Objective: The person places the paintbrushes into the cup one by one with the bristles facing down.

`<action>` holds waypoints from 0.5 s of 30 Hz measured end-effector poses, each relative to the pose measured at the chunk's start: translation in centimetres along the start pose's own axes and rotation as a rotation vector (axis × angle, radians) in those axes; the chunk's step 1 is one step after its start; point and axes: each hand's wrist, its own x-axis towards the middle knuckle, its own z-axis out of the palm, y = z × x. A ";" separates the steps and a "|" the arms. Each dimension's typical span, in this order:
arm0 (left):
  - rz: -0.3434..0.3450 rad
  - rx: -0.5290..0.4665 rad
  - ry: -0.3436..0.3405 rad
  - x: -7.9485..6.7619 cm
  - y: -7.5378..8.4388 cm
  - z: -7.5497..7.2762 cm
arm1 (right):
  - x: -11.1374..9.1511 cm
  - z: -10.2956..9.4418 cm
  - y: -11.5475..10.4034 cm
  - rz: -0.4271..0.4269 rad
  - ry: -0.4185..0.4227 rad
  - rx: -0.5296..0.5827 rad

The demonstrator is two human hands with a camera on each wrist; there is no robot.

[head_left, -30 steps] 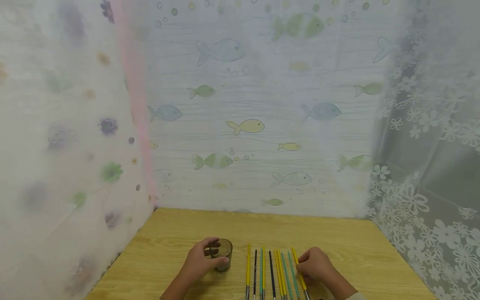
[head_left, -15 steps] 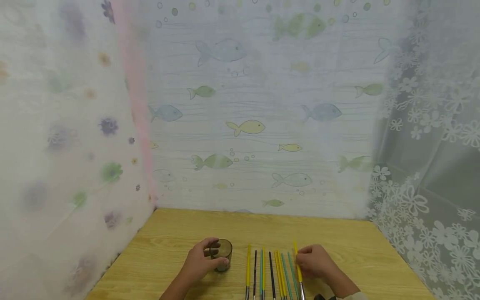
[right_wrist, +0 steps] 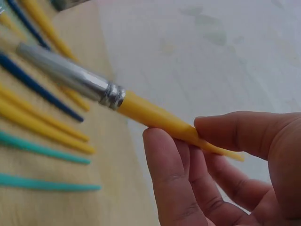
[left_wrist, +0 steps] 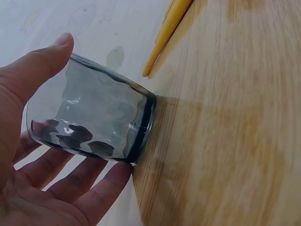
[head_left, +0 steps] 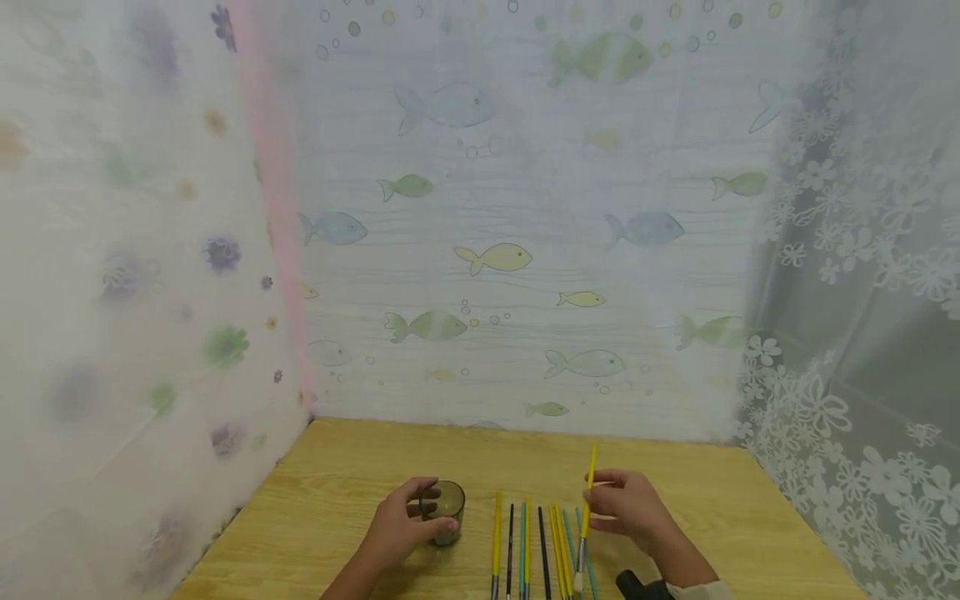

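Observation:
My left hand grips a smoky, see-through glass tumbler, thumb on one side and fingers on the other. The tumbler stands upright on the table, open at the top. In my right hand a yellow-handled paintbrush is pinched between thumb and fingers. Its silver ferrule and pale bristles point down toward the near side of the table in the head view, with the handle end up. Left of that hand lie several other paintbrushes in a row, handles yellow, teal and dark blue or black.
The wooden table meets a fish-patterned curtain at the back. Flowered sheets hang on the left and right. Beside the right wrist, a black object shows at the bottom edge.
My right hand has picked up the rightmost yellow paintbrush from the table, raised it and tilted it, bristles swinging left. My left hand and the tumbler have stayed in place.

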 end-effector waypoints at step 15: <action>-0.008 -0.016 0.027 -0.1 0.1 0.1 | -0.2 1.8 -4.2 -0.168 0.124 0.162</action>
